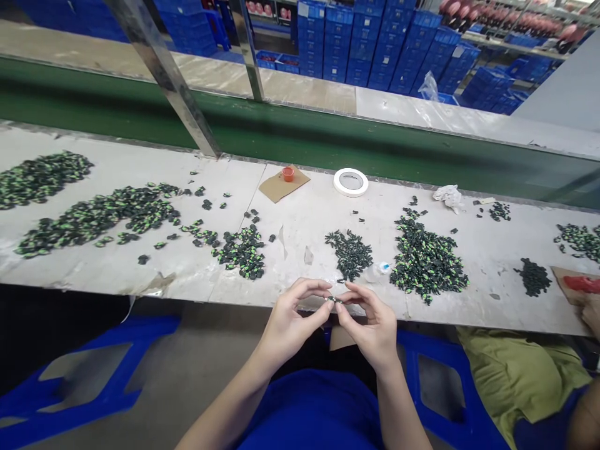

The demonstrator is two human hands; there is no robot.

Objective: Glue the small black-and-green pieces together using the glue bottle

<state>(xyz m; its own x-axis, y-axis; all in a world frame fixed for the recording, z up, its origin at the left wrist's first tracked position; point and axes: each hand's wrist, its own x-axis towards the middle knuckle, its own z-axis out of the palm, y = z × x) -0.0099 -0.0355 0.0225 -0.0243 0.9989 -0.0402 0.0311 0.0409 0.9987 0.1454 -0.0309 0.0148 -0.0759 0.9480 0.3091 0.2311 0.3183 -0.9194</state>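
Between the fingertips of both hands is a small dark green-and-black part (333, 299), held at the table's front edge. My left hand (297, 312) pinches its left end with thumb and forefinger. On the other end, my right hand (370, 319) closes its thumb and fingers. The part is too small for me to name. Just beyond the hands lies a pile of small dark pieces (350, 253). A small clear bottle with a blue tip (379, 270) stands to its right, beside a larger heap of black and green parts (426, 259).
A red cup (287, 174) sits on cardboard (272, 190) near a white tape roll (350, 182). More black-and-green heaps (103, 212) spread leftward. A green conveyor belt (300, 134) runs behind the table. Blue stools (445, 381) flank me; a co-worker's hand (591, 312) is at right.
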